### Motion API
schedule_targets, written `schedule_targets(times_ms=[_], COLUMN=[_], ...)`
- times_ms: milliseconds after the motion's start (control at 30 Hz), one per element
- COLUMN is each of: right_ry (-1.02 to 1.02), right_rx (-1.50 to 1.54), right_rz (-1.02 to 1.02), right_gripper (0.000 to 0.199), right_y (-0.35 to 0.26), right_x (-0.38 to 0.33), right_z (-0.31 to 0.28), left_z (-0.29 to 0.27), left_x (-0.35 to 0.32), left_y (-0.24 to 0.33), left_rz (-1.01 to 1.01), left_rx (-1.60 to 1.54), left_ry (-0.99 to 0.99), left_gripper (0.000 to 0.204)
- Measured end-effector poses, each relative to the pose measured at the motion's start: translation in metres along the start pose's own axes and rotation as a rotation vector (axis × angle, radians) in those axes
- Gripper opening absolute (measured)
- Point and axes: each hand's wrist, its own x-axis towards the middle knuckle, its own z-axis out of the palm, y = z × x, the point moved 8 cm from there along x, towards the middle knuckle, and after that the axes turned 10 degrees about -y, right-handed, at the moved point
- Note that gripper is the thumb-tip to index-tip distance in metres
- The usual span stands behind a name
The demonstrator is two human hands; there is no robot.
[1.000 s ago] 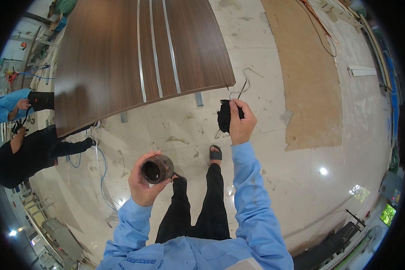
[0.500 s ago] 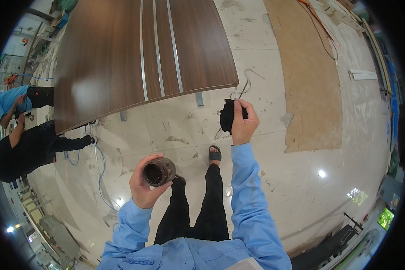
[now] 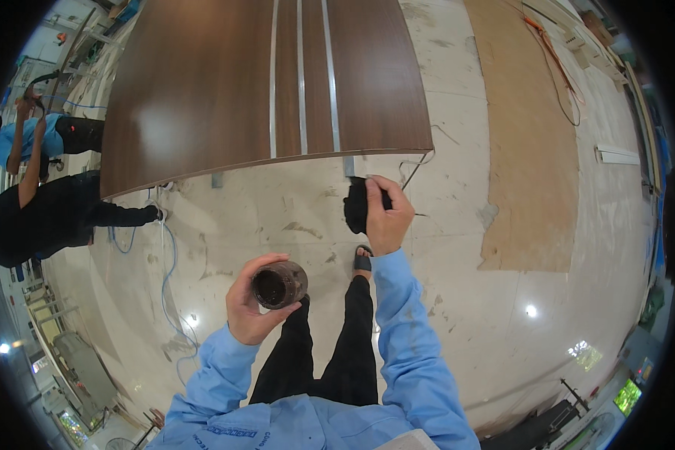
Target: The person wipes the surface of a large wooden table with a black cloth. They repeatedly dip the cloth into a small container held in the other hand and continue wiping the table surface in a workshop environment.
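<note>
My left hand is wrapped round a jar with a dark brown substance inside and smears on its wall. Its open mouth faces up toward me. Between the thumb and fingers of my right hand is a black cloth, bunched and hanging down. The cloth is just short of the near edge of a large dark brown wood-grain panel, apart from it as far as I can see. Three thin silvery strips run along the panel.
Two people stand at the left beside the panel. A blue hose and cables lie on the stained floor near them. A torn brown cardboard sheet covers part of the floor at right, with an orange tool beyond.
My right hand has moved left and slightly nearer with the black cloth. The jar has shifted a little right in my left hand. The panel appears further right in the view.
</note>
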Motion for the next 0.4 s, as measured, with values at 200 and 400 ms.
schedule_targets(times_ms=[200, 400], right_ry=[0.075, -0.03], right_rx=[0.045, 0.009], right_rz=[0.069, 0.055], right_gripper=[0.016, 0.015], right_y=[0.001, -0.006], right_x=[0.0, -0.004], right_z=[-0.003, 0.017], left_z=[-0.011, -0.019], left_x=[-0.006, -0.013], left_y=[-0.005, -0.012], left_rz=[-0.002, -0.013], left_rx=[-0.012, -0.058], left_ry=[0.016, 0.041], left_gripper=[0.075, 0.078])
